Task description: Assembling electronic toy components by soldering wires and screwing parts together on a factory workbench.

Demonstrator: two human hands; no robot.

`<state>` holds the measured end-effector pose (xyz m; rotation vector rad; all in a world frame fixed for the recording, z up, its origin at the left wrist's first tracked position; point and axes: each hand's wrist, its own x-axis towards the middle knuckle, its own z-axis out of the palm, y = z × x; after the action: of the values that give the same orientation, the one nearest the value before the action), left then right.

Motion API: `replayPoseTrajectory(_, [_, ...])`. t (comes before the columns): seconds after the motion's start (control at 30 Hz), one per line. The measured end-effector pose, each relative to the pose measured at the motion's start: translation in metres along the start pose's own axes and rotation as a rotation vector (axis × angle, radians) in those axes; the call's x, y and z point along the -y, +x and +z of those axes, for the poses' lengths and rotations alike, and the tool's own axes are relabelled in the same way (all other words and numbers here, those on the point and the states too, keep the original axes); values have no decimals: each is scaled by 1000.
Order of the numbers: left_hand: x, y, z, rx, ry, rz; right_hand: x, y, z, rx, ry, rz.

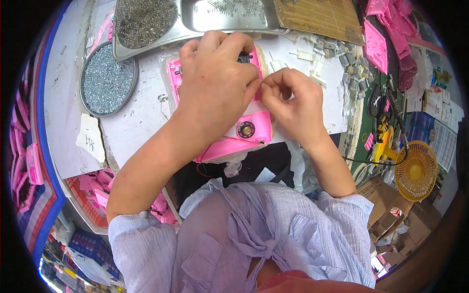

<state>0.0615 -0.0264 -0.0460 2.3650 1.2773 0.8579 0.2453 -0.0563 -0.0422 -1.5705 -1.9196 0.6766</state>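
Note:
A pink plastic housing point(233, 149) lies on the worktop in front of me, a small round black speaker point(245, 129) set in its near part and thin wires by it. My left hand point(215, 73) arches across the far part with bent fingers closed on the housing; its fingertips are hidden. Beside its thumb, at the housing's right edge, my right hand point(293, 100) is closed in a pinch. Whatever sits between those fingertips is too small or covered to make out. A black part point(244, 57) shows beyond my left hand's fingers.
Left stands a round dish of small screws point(108, 78). Behind the housing, a metal tray point(188, 35) holds small springs, beside a cardboard sheet point(320, 19). White plastic pieces point(305, 54) and grey blocks point(352, 66) lie right. A yellow basket point(415, 171) sits farther right; pink parts point(100, 188) fill a lower-left crate.

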Motion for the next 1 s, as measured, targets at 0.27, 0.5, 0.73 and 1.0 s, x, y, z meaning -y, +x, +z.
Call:
replayPoseTrajectory(0.27, [0,-2,3,-26,3,5,10,-11,-5,-31,-317,-356])
replayPoseTrajectory(0.5, [3,-2,2,-25,2,39,3,-3,-16,96,-60,-124])
replayPoseTrajectory(0.73, [5,-1,3,-29,-36,74,-13,9,-12,241,471,346])
replayPoseTrajectory(1.0, [9,-2,1,12,-53,103,-7,15,-14,292,431,413])
